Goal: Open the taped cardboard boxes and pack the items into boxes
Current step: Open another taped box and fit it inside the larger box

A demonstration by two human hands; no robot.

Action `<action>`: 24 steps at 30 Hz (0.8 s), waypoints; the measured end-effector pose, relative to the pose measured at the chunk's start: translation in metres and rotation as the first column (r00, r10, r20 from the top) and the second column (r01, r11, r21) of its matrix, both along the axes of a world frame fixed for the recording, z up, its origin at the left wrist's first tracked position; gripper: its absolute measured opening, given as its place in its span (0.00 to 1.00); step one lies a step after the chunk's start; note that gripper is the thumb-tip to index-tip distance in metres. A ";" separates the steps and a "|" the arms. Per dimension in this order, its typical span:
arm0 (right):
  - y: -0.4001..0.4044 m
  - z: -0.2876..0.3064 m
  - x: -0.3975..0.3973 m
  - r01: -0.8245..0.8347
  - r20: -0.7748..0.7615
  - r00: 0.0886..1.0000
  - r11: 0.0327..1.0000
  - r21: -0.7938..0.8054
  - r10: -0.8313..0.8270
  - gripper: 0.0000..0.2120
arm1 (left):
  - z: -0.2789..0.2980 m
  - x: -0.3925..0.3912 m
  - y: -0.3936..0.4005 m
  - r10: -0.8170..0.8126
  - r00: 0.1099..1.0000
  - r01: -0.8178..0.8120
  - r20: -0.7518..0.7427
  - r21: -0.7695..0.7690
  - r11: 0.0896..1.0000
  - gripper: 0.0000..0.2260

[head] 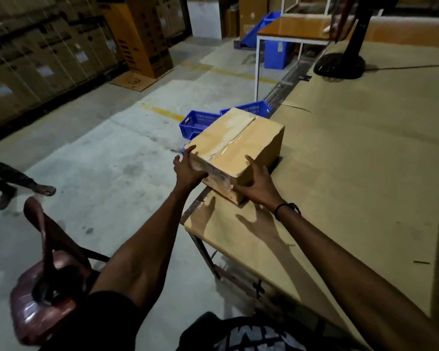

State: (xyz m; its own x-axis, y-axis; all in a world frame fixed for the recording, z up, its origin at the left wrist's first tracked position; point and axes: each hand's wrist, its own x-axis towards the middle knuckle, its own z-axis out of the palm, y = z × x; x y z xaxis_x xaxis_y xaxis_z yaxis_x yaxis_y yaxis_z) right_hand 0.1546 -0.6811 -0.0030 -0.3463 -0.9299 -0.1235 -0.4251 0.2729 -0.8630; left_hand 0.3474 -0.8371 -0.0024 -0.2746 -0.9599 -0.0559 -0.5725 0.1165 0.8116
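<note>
Reaching forward, you clasped the taped box (235, 148) at the table (365, 153) edge, left hand (188, 168) and right hand (257, 183) on its near corners, its length running away from you.

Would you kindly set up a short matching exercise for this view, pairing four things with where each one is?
Things:
1. cardboard box
2. blue baskets
3. red chair
4. black fan base

Places:
A. on the floor at the lower left, beside the left arm
B. at the table's near left edge, held between both hands
C. on the far part of the table top, upper right
D. on the floor just beyond the box

Pairs: 1-B, 2-D, 3-A, 4-C. The left hand and right hand each hold a near corner of the box.
</note>
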 end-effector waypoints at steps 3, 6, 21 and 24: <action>-0.009 -0.011 0.007 0.026 -0.049 0.998 1.000 0.002 -0.026 0.51 | -0.005 -0.001 -0.022 -0.099 0.992 0.101 0.075 -0.022 0.995 0.48; -0.015 -0.024 0.016 0.038 -0.078 0.996 0.998 -0.041 -0.041 0.50 | -0.014 0.006 -0.050 -0.202 0.974 0.213 0.100 -0.112 0.971 0.51; 0.070 -0.025 0.036 0.456 0.031 0.887 0.865 -0.209 -0.460 0.37 | -0.031 0.004 0.005 -0.564 0.823 0.526 -0.071 -0.281 0.803 0.35; 0.099 -0.014 0.034 0.518 0.050 0.850 0.816 -0.257 -0.524 0.35 | -0.026 -0.012 0.029 -0.593 0.797 0.541 -0.114 -0.303 0.785 0.34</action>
State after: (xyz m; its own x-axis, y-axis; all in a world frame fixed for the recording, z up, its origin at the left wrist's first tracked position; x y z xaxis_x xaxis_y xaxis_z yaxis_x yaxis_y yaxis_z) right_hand 0.1884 -0.5818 -0.0166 -0.7876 -0.6076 0.1027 -0.3011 0.2340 -0.9244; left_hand 0.3355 -0.8079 -0.0284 -0.7529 -0.6008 0.2687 -0.1755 0.5768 0.7978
